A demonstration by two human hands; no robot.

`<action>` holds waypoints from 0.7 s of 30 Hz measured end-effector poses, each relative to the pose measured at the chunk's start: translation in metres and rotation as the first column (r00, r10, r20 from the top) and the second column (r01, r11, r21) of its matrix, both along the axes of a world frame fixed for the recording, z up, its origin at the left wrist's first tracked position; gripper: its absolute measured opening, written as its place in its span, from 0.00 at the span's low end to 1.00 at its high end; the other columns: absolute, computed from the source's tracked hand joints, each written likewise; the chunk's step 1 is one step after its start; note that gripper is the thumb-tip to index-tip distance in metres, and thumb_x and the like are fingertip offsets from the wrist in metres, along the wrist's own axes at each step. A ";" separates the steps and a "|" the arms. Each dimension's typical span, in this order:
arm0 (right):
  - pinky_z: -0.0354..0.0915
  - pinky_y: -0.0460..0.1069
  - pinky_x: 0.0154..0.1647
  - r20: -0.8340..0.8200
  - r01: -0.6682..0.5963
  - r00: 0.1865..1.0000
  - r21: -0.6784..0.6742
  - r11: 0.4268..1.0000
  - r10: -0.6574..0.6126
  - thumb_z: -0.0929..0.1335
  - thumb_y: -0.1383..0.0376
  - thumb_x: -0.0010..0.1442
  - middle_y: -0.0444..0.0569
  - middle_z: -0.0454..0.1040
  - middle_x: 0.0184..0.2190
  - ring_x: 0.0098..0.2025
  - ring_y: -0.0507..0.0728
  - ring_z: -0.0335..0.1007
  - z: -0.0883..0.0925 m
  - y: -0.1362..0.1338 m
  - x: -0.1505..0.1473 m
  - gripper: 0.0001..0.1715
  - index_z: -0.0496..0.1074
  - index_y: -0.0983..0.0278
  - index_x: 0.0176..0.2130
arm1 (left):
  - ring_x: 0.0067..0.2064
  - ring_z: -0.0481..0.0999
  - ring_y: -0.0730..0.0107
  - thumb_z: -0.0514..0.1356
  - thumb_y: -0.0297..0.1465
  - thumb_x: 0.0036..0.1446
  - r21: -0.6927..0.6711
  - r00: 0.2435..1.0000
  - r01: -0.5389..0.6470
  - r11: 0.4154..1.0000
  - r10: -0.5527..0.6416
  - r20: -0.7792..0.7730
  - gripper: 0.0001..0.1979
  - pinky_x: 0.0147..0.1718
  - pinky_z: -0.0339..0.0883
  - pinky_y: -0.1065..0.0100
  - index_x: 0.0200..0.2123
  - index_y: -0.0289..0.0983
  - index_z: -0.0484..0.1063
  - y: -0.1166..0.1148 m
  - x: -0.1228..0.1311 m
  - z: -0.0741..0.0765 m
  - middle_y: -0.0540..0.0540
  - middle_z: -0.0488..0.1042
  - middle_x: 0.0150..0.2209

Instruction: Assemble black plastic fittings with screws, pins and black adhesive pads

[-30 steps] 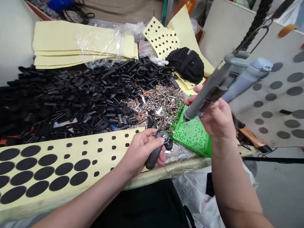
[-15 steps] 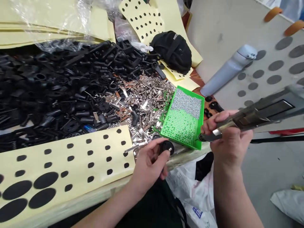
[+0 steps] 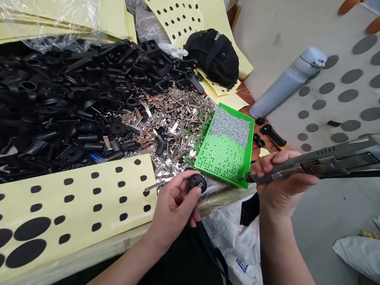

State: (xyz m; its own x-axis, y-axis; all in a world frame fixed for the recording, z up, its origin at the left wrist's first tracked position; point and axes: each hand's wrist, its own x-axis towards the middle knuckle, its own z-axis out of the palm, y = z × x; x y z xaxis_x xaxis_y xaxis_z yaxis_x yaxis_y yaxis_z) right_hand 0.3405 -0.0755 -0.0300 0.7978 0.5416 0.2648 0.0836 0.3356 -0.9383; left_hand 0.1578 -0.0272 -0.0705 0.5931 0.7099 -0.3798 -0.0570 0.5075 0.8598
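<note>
In the head view, my left hand (image 3: 170,208) pinches a round black plastic part (image 3: 194,181) between thumb and fingers, with a small metal piece showing near my thumb tip. A thin metal strip (image 3: 154,185) sticks out to the left of that hand. My right hand (image 3: 277,194) is wrapped round a grey electric screwdriver (image 3: 323,162), held nearly level. Its tip is at the near right corner of a green perforated tray (image 3: 251,148). Small silvery screws (image 3: 230,126) fill the far part of the tray.
Flat metal pieces (image 3: 175,114) lie heaped left of the tray, beside a large pile of black plastic parts (image 3: 97,95). A yellow sheet with black dots (image 3: 80,206) covers the near edge. Behind are a black cap-like pouch (image 3: 212,57) and a pale blue bottle (image 3: 285,85).
The screwdriver has swung to a more level angle, its tip still by the tray corner. My left hand keeps the round part. The whole view has shifted slightly.
</note>
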 end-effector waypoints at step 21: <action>0.54 0.44 0.13 0.107 -0.070 0.992 0.065 0.995 0.063 0.72 0.35 0.36 0.35 0.61 0.14 0.13 0.47 0.53 0.007 -0.004 0.001 0.36 0.65 0.62 0.25 | 0.13 0.67 0.76 0.59 0.36 0.53 0.038 0.998 -0.020 0.999 0.023 -0.065 0.17 0.07 0.60 0.76 0.45 0.35 0.65 0.001 0.000 0.001 0.56 0.68 0.23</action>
